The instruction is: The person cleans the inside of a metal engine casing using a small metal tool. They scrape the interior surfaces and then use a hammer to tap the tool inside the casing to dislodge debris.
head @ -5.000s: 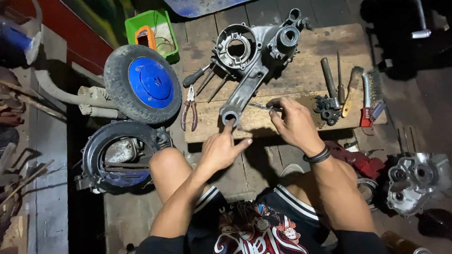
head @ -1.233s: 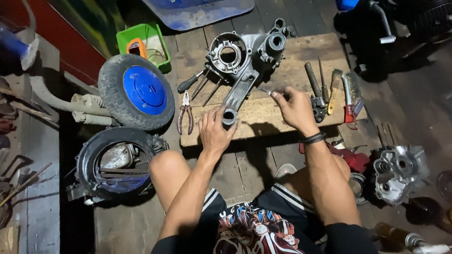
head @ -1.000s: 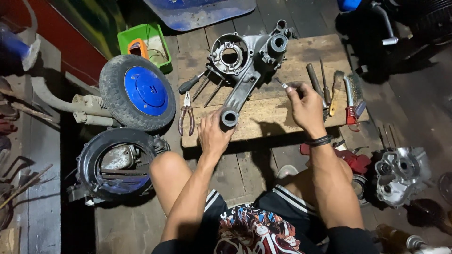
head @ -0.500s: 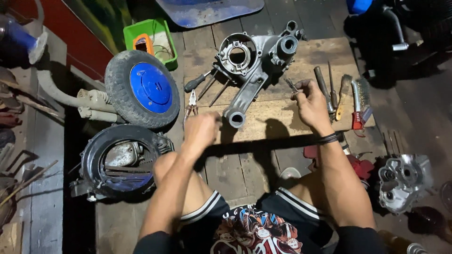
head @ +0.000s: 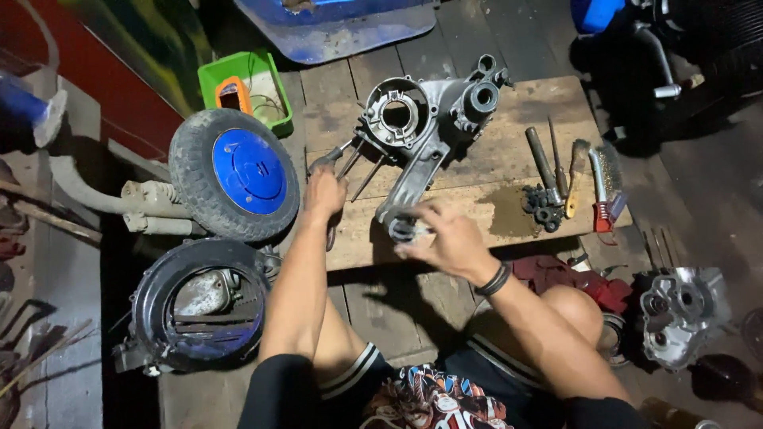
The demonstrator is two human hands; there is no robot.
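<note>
The engine crankcase [head: 425, 131] is lying on the wooden bench [head: 509, 151]. The right hand [head: 449, 238] is cupping its near arm end; the left hand [head: 324, 193] is gripping pliers [head: 334, 155] just left of it.

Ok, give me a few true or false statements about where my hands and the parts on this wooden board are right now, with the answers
1. The right hand is at the near end of the grey engine casing. True.
2. The left hand is on the blue-hubbed wheel. False: it is at the pliers on the wooden board.
3. The wire brush lies on the right part of the board. True.
4. The green tray sits on the board. False: it is on the floor beyond the wheel.
</note>
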